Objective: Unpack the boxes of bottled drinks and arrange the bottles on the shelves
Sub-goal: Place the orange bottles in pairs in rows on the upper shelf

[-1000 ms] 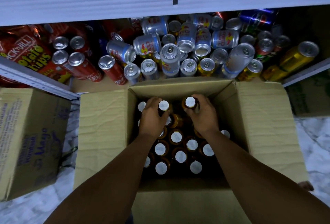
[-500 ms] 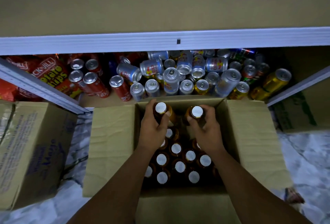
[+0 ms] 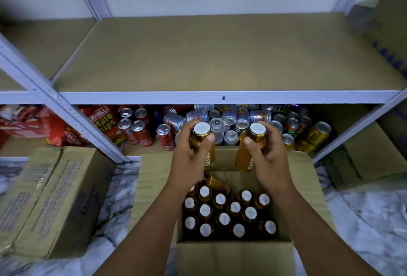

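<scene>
An open cardboard box (image 3: 154,178) on the floor holds several amber bottles (image 3: 220,212) with silver caps. My left hand (image 3: 189,161) grips one amber bottle (image 3: 201,131) lifted above the box's far edge. My right hand (image 3: 267,159) grips a second amber bottle (image 3: 248,152) at the same height. Both bottles are upright, caps toward me. The wide brown shelf (image 3: 220,55) above them is bare.
The lower shelf holds several loose cans (image 3: 231,119), red cans (image 3: 141,130) and chip bags (image 3: 103,121). A taped box (image 3: 48,198) stands at the left, another box (image 3: 361,159) at the right. Grey shelf uprights (image 3: 66,112) slant on both sides.
Both hands have lifted their bottles out of the box to above its far edge. My view has tilted up, so the bare upper shelf now shows.
</scene>
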### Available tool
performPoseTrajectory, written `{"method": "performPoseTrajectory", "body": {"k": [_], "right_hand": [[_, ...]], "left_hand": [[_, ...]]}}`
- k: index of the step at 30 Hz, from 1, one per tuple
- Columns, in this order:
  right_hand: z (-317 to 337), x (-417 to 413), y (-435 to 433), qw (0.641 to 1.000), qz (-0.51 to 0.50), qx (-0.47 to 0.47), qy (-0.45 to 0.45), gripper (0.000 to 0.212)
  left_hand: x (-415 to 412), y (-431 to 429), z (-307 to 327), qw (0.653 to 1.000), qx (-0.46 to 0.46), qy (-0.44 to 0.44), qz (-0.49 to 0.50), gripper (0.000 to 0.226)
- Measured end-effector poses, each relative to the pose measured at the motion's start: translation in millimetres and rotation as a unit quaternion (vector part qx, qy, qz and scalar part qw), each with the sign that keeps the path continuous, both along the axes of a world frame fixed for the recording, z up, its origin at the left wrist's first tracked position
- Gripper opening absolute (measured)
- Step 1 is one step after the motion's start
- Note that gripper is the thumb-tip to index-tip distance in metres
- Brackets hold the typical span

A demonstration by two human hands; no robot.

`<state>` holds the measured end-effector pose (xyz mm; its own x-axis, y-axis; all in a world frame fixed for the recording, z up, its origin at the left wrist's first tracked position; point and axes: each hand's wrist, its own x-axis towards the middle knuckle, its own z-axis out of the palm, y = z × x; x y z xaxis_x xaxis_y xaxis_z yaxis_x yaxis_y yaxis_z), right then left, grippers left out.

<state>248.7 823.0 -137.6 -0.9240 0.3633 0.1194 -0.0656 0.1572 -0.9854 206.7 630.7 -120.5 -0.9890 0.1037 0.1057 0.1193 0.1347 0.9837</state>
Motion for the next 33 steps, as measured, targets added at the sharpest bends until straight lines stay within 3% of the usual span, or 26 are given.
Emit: {"method": "performPoseTrajectory", "body": {"k": [3,13,24,29,33], "right_hand": [[27.5,2.4,1.4,0.999,-0.004,0.031,0.006,0.037],[84.5,5.3,1.2,0.997,0.016,0.064,0.038,0.071],[102.1,-15.2,0.6,0.995,-0.016,0.082,0.056,0.047],[170.7,-26.6,1.7,0.993,-0.031,0.090,0.076,0.056],[260.2,-24.2,2.7,0.992,-0.023,0.108,0.068,0.067]], "left_hand": [[0.1,-7.0,30.8,0.999,-0.001,0.031,-0.008,0.038],[-4.9,-14.9,80.9,0.997,-0.005,0.047,-0.056,0.064],[-15.2,-0.1,107.4,0.996,0.007,0.076,-0.035,0.050],[-29.6,-3.0,169.4,0.994,0.005,0.098,-0.040,0.061],[-30.2,-7.2,256.2,0.992,-0.014,0.111,-0.053,0.068]]}}
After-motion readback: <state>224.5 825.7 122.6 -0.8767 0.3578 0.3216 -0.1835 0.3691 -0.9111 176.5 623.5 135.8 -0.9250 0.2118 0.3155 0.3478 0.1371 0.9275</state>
